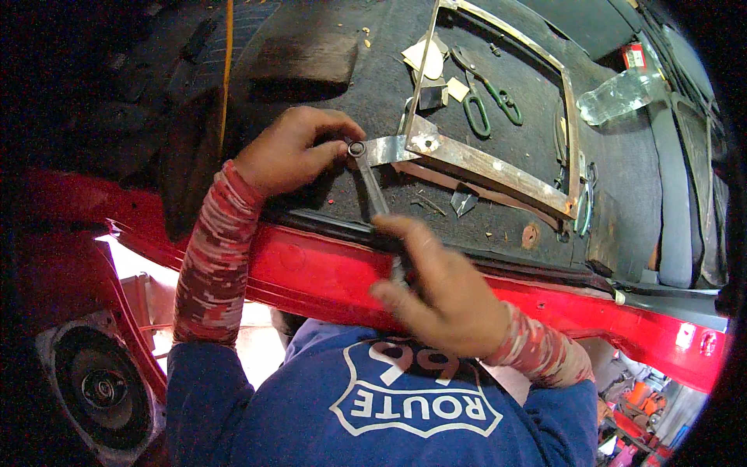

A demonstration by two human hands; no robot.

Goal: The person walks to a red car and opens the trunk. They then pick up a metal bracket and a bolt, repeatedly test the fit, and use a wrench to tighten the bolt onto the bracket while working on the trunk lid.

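Note:
A combination wrench (372, 185) slants across the near side of a rusty metal frame (498, 173). Its ring end sits over a fastener at the end of a short shiny metal strip (387, 150) joined to the frame's near left corner. My left hand (292, 148) is closed around that strip end, thumb and forefinger beside the ring; the other fingertips are hidden. Lower down, my right hand (443, 292) grips the wrench's other end, fingers over the shaft and thumb below, slightly blurred.
Inside the frame lie green-handled scissors (476, 105) and paper scraps (424, 58). A clear plastic bottle (618, 97) rests at right, a dark worn board (307, 66) at far left. The red car sill (327, 268) runs between me and the grey carpet; a speaker (101, 387) sits lower left.

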